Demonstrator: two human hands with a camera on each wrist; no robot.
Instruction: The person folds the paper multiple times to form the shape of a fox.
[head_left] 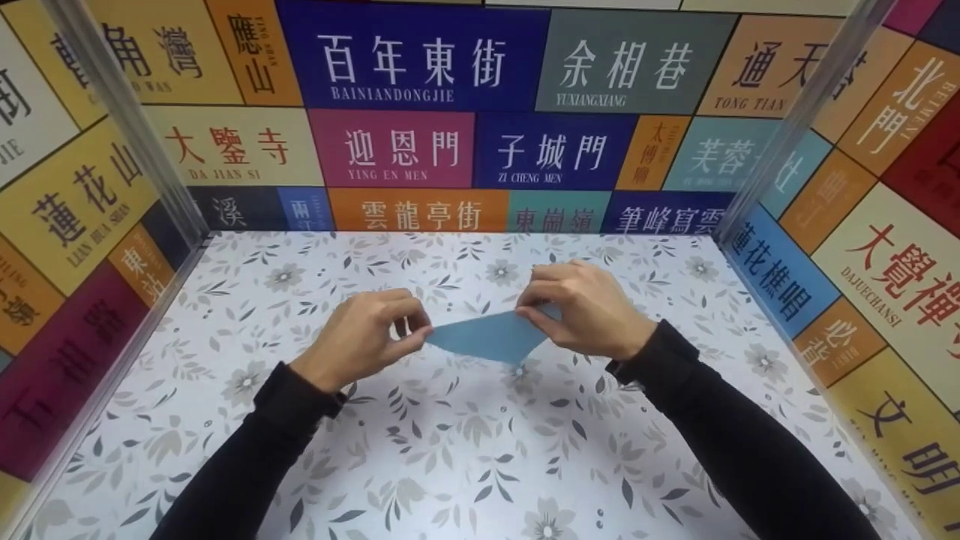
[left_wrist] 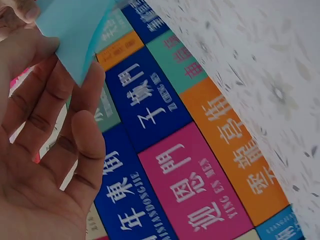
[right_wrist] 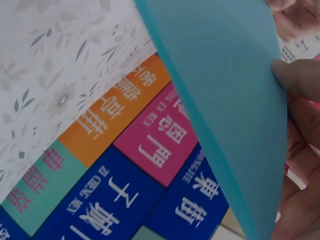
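Observation:
A piece of blue paper [head_left: 484, 339] is held up above the table, stretched between both hands. My left hand [head_left: 367, 334] pinches its left corner between thumb and fingertips. At the other side my right hand [head_left: 585, 307] pinches the upper right part, covering some of it. In the left wrist view, the paper's pointed corner [left_wrist: 75, 45] lies between the thumb and fingers of the left hand [left_wrist: 47, 135]. From the right wrist, the paper [right_wrist: 225, 90] looks large, with a brighter strip along one long edge; the right thumb [right_wrist: 297, 77] presses on its face.
Under the hands lies a white tabletop [head_left: 450, 465] with grey flowers and leaves. A back wall [head_left: 420, 97] of coloured sign panels with characters rises behind it. Similar side walls [head_left: 82, 210] stand left and right, with clear strips at the corners.

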